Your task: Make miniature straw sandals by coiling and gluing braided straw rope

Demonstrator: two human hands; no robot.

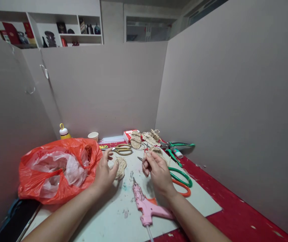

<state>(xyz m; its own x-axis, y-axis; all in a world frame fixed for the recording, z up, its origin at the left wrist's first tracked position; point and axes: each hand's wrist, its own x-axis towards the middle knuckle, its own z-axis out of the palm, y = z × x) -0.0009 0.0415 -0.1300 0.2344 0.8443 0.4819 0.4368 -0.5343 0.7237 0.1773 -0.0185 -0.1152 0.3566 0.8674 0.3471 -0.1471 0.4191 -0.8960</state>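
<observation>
Loosely hold left hand (105, 173) half spread, empty, just by tan, narrow-waisted, ridged cord piece (121, 168) on white board (108, 216); curl right hand (158, 170) into pinch, cannot tell if on anything. See whitish plastic (75, 170) inside red bag (29, 178).

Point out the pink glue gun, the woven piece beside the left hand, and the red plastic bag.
Pink glue gun (146, 209): head view, on its body.
Woven piece (121, 168): head view, on its middle.
Red plastic bag (70, 190): head view, near wall.

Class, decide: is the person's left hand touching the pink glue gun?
Apart: the head view shows white board between the left hand and the pink glue gun.
</observation>
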